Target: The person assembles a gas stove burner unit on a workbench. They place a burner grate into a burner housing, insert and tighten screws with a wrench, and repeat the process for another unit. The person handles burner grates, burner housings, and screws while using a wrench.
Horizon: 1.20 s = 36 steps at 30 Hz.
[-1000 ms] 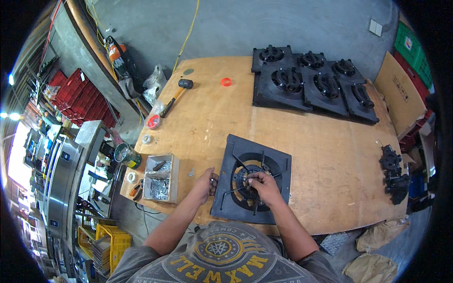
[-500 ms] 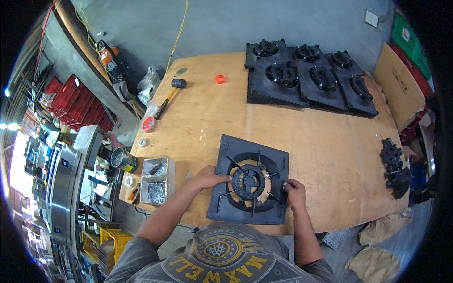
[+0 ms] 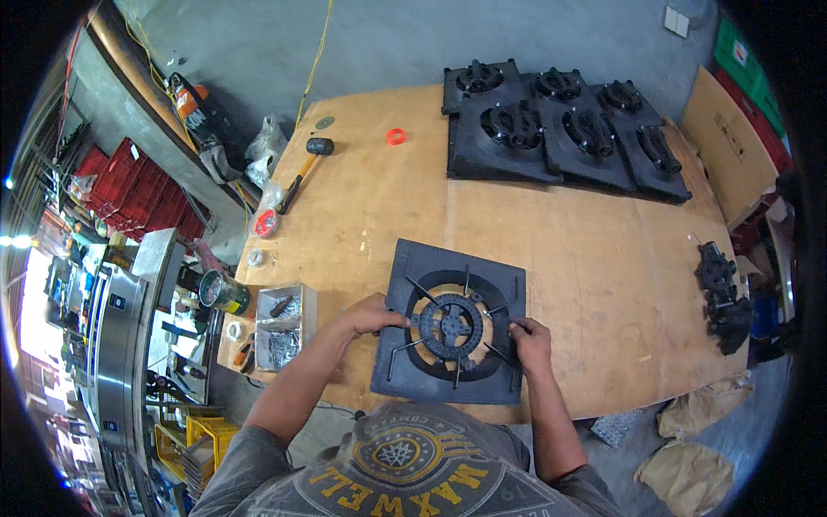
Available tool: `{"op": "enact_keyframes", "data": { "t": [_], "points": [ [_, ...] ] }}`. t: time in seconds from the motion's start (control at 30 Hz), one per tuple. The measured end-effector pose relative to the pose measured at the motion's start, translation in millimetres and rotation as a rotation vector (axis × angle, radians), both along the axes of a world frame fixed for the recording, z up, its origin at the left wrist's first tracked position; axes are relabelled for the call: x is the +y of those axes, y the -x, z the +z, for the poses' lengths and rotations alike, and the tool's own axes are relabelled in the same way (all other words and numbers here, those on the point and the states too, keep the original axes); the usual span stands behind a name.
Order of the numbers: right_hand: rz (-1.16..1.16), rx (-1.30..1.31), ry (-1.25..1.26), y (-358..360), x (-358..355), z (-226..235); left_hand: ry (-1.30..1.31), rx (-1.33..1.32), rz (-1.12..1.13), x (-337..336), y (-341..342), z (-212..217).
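A square black gas stove top (image 3: 412, 258) lies in front of me at the near edge of the table, its face turned up. Prongs reach inward from its frame, around a round burner (image 3: 453, 326) in the central opening. My left hand (image 3: 377, 315) grips the left edge, thumb on top, with the other fingers partly hidden below. At the right edge, my right hand (image 3: 531, 338) is closed with thumb and fingers pinching the rim. Whether the stove top rests fully on the wood or is slightly raised, I cannot tell.
Several black stove tops (image 3: 551, 142) stand overlapped at the back right. Dark burner castings (image 3: 722, 293) sit by the right edge. On the left are a rubber mallet (image 3: 307, 172), an orange ring (image 3: 395, 136), tape rolls, a can (image 3: 224, 293) and a parts box (image 3: 286, 332) holding screws.
The whole view has shifted slightly. The stove top has moved a little to the left and its burner looks somewhat turned to view. Both hands keep their hold on its edges.
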State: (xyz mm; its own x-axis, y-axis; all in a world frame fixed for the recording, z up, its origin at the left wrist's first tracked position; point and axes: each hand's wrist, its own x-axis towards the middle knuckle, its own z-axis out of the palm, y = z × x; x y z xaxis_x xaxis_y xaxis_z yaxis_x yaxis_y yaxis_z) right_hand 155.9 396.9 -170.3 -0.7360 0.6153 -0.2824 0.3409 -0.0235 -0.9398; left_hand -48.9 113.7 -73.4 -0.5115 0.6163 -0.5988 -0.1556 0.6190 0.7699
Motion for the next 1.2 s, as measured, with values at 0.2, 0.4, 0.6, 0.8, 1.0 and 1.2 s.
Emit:
{"op": "enact_keyframes", "data": {
  "t": [0.2,0.4,0.6,0.8,1.0,1.2],
  "points": [
    [0.006,-0.030,-0.052,-0.5,-1.0,-7.9,-0.023,-0.014,-0.031,-0.9,7.6,-11.5],
    [0.016,-0.022,-0.133,-0.9,-4.7,-1.3,0.001,-0.018,-0.079,2.5,11.5,-2.8],
    [0.218,0.116,-0.919,21.1,-40.6,46.8,0.027,-0.112,-0.083,4.0,18.8,-0.8],
    [0.526,0.234,-0.404,70.3,-97.9,67.9,0.016,-0.177,-0.049,-1.0,17.4,-1.4],
    [0.559,0.273,-0.345,95.6,-111.2,53.4,0.017,-0.149,-0.080,0.7,17.0,-2.8],
    [0.579,0.267,-0.423,94.5,-113.6,55.9,-0.013,-0.204,-0.043,-5.7,16.9,-11.4]
  ]
}}
